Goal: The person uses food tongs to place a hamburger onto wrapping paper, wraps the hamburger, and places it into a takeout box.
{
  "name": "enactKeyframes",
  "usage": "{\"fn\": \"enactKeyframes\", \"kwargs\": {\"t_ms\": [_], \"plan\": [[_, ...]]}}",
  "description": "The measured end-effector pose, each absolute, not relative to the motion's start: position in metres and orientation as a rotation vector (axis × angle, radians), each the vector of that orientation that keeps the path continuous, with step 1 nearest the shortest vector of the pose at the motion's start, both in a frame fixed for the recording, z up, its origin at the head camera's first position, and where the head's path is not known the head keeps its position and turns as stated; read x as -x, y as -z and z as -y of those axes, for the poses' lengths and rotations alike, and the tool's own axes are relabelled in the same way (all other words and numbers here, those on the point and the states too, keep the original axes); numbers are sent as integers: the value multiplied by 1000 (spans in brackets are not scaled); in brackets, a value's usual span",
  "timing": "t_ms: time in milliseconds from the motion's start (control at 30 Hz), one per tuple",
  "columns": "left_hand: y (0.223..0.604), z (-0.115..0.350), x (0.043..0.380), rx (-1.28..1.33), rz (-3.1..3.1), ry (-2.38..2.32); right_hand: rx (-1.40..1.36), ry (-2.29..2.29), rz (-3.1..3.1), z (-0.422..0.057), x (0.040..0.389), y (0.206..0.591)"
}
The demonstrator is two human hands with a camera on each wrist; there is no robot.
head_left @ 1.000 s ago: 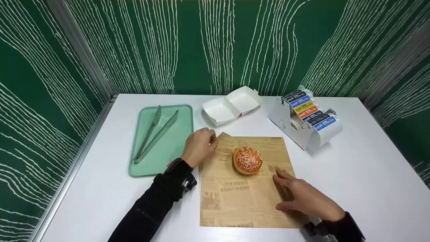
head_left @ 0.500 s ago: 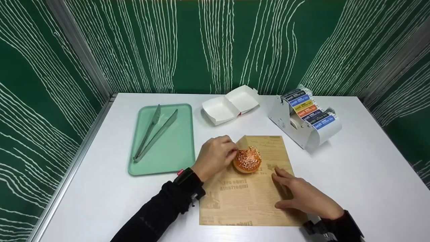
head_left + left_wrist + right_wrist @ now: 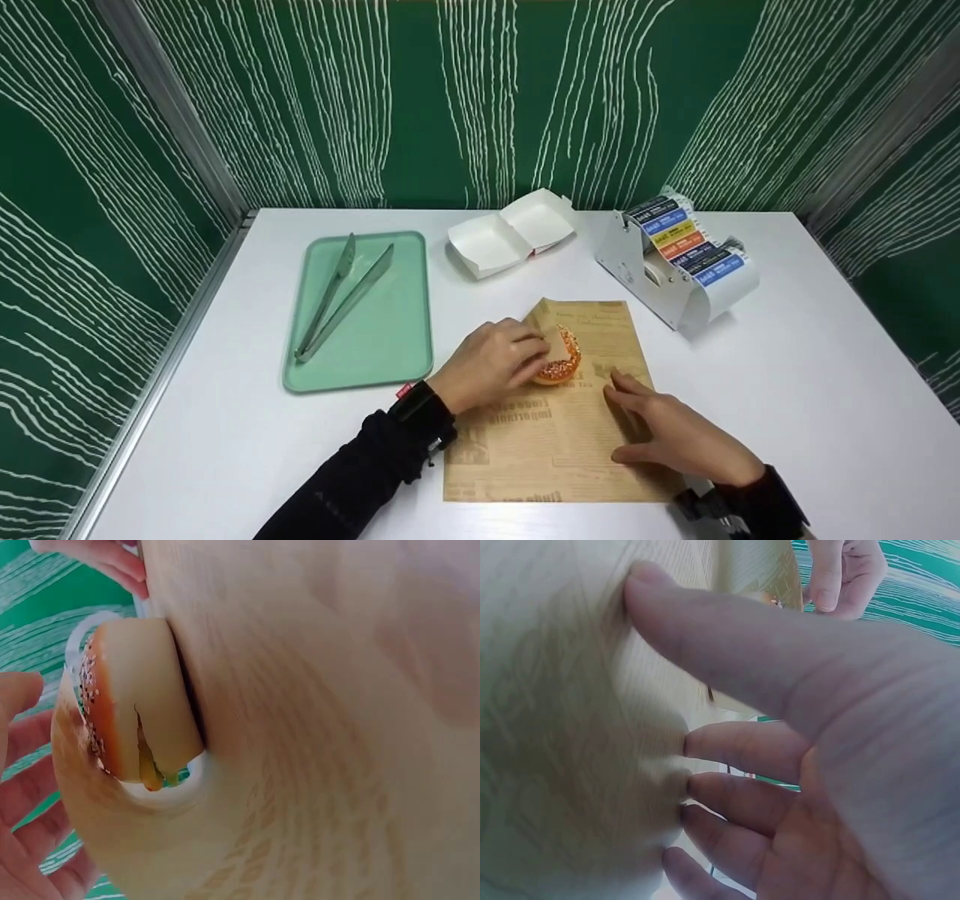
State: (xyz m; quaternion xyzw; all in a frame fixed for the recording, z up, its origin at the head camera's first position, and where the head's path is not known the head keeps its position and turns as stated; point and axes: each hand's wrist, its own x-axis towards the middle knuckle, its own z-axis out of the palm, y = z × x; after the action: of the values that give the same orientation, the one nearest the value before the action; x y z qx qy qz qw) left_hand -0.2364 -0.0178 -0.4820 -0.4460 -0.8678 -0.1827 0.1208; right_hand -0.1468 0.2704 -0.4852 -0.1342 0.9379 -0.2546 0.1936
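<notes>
A burger in a sesame-topped bun [image 3: 559, 373] sits on a sheet of brown printed wrapping paper [image 3: 525, 450] in the head view. One corner of the paper is folded over the bun's upper left. My left hand [image 3: 491, 360] is at that flap, fingertips against its outer side. In the left wrist view, the thumb [image 3: 21, 692] stands apart from the paper, and the fingers reach behind it. Filling shows at the bun [image 3: 142, 690] side there. My right hand [image 3: 679, 439] rests spread on the sheet's right side, with the fingertips touching the paper in the right wrist view.
A green tray [image 3: 390, 352] with metal tongs [image 3: 330, 307] lies at the left. Behind the paper stands an opened white carton [image 3: 487, 244]. A label dispenser [image 3: 645, 274] with coloured stickers is at the back right. Green walls enclose the white table [image 3: 810, 360].
My left hand has moved right, carrying the paper's left corner over the bun and covering part of it. The right hand stays in place.
</notes>
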Motion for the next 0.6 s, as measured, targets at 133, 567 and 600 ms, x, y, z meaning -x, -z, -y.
{"fn": "enactKeyframes", "kwargs": {"t_ms": [133,567,600], "plan": [[483,19,235,1309,2578,479,384,681,-2667,-270,145,481],[485,22,230,1293,2598,417,306,459,-2738,-301,114,482],[485,22,230,1290,2597,416,326,475,-2756,-303,113,483]]}}
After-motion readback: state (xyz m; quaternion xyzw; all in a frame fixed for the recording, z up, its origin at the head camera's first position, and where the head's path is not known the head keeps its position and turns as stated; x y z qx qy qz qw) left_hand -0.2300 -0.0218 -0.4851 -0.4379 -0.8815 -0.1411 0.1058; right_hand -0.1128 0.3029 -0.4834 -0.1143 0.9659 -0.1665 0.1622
